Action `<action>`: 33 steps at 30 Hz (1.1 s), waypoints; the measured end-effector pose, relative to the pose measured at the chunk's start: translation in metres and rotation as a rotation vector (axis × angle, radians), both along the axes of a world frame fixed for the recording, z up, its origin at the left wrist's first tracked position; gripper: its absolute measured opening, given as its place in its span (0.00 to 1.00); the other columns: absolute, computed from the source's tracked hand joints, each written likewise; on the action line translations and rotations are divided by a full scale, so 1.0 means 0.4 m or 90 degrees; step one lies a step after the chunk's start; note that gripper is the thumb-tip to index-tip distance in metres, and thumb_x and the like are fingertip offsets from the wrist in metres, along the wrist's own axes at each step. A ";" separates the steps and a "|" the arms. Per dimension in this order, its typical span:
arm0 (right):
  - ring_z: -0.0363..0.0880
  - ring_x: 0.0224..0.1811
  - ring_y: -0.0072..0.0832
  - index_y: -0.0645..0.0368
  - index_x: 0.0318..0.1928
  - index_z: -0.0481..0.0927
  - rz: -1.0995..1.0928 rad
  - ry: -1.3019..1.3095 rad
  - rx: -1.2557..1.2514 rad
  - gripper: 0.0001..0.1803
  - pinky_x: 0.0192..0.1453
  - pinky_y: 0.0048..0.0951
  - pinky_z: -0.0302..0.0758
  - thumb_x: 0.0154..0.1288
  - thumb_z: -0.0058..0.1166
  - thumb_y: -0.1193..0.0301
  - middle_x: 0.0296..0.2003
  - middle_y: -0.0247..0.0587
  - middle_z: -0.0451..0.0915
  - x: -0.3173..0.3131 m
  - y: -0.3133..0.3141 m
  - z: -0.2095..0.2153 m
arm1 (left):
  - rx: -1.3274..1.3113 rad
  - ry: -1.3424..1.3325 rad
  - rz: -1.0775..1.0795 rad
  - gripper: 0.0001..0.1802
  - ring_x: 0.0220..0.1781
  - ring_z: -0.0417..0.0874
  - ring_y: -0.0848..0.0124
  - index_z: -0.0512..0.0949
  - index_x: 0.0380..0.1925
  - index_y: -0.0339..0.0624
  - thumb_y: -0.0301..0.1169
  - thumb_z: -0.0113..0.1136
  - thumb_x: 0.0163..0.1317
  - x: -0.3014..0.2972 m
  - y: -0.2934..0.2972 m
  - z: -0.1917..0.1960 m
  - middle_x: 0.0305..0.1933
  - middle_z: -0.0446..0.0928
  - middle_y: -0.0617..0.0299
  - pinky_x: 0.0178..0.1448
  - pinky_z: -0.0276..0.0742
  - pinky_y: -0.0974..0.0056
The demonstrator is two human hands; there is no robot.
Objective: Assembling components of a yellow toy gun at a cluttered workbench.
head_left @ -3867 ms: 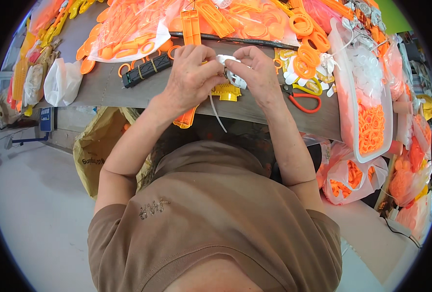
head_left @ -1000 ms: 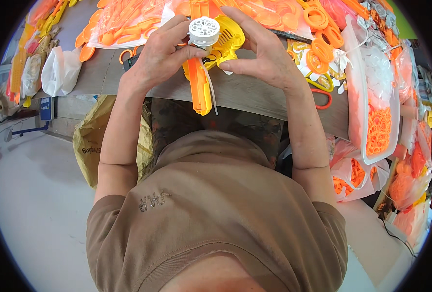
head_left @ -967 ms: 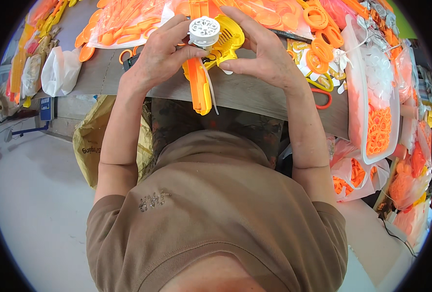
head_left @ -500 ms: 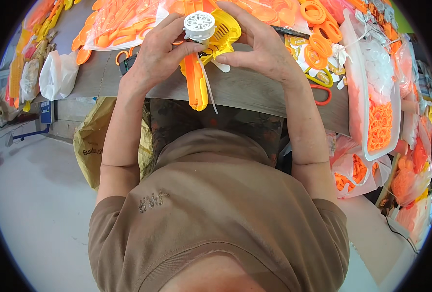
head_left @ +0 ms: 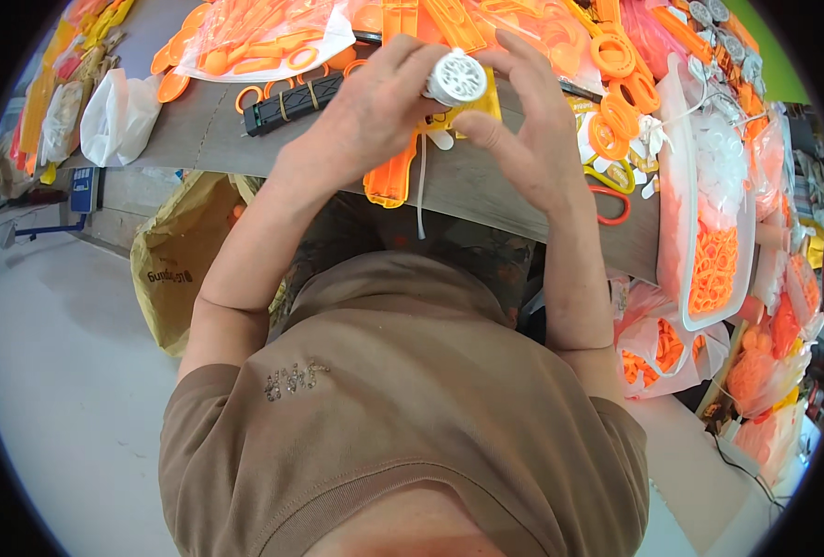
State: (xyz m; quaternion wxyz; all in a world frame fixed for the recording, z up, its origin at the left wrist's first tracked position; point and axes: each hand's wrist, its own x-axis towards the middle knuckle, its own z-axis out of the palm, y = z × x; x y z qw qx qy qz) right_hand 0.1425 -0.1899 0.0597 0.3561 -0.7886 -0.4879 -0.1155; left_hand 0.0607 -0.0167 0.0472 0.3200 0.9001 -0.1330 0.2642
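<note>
My left hand (head_left: 375, 116) is closed on a white round part with an openwork face (head_left: 457, 78), holding it up over the table edge. A thin whitish strip (head_left: 422, 186) hangs down below that hand. My right hand (head_left: 537, 125) is just to the right, thumb and fingers apart and curved around the white part's side. Between the hands shows a yellow plastic shell (head_left: 488, 97), partly covered by fingers and the white part. Under my left hand lies an orange plastic piece (head_left: 391, 176) reaching to the table edge; its upper end is hidden.
A black bar with a rubber band (head_left: 291, 104) lies left of my hands. Bagged orange parts (head_left: 263, 42) fill the back. Orange-handled scissors (head_left: 613, 206) and orange rings (head_left: 613, 56) are at right, beside a long clear bin (head_left: 746, 278). A paper bag (head_left: 175, 269) stands below.
Both hands and the white part have shifted right, and the white part is tilted more. The yellow shell is now more covered. The black bar has come into fuller view.
</note>
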 end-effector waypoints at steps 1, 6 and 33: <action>0.73 0.56 0.36 0.64 0.53 0.71 0.004 -0.003 -0.002 0.30 0.56 0.34 0.70 0.53 0.65 0.62 0.55 0.51 0.71 -0.015 0.003 0.004 | 0.017 0.000 0.013 0.23 0.44 0.74 0.52 0.69 0.46 0.36 0.19 0.61 0.47 0.001 -0.012 0.003 0.42 0.70 0.51 0.44 0.73 0.56; 0.76 0.45 0.30 0.66 0.48 0.74 -0.100 0.179 0.052 0.21 0.47 0.29 0.73 0.57 0.61 0.67 0.43 0.45 0.77 -0.047 0.007 -0.019 | 0.068 0.032 -0.017 0.30 0.46 0.73 0.52 0.68 0.49 0.34 0.17 0.63 0.42 0.023 -0.045 -0.023 0.43 0.68 0.49 0.47 0.72 0.56; 0.77 0.45 0.24 0.68 0.54 0.68 0.047 0.688 0.506 0.17 0.46 0.30 0.81 0.65 0.48 0.79 0.45 0.44 0.76 -0.097 -0.013 -0.067 | -0.343 -0.020 0.003 0.15 0.47 0.82 0.70 0.74 0.48 0.32 0.21 0.57 0.60 -0.012 -0.041 -0.059 0.44 0.81 0.54 0.50 0.78 0.68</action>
